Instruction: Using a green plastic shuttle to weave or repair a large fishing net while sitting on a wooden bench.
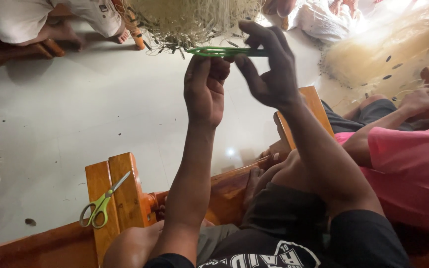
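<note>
Both forearms rose from the lower frame edge, the shoulders cut off. Left hand (204, 89) pinched a green netting needle (224, 51) between thumb and fingers, its tip obscured. Right hand (269, 69) touched the needle's other end, fingers partly spread; its grip could not be determined. Pale fishing net (189, 20) hung just above, cropped. Green-handled scissors (100, 203) lay on a wooden bench (125, 198).

The netting needle (224, 51) lies across twelve o'clock, the net (189, 20) just behind it. The scissors (101, 202) rest on the wooden bench (125, 183) at eight o'clock. A person in a shirt (408, 173) sits at three o'clock.
</note>
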